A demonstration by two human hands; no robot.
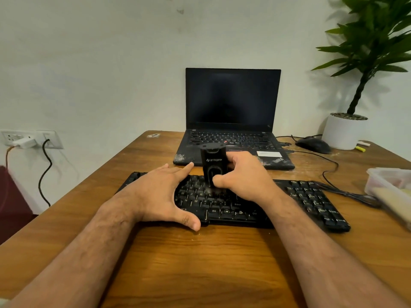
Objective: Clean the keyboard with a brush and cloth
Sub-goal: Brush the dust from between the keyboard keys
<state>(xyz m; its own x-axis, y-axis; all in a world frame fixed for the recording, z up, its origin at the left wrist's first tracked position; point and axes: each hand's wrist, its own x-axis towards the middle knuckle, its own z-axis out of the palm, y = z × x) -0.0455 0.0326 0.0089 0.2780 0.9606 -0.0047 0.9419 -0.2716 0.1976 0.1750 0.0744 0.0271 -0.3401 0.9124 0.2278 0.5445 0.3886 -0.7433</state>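
Note:
A black keyboard [311, 196] lies across the wooden desk [200, 263], angled slightly, with its cable running off to the right. My right hand [242, 176] grips a black brush tool [213, 161] upright, its bristle end down on the keys near the keyboard's middle. My left hand [160, 192] rests spread over the keyboard's left half, fingers straight, thumb at the front edge. No cloth shows clearly.
A dusty open laptop [231, 121] with a dark screen stands behind the keyboard. A black mouse [313, 145] and a potted plant [343, 132] sit at the back right. A clear plastic container [391, 185] is at the right edge. Wall sockets [29, 138] are on the left.

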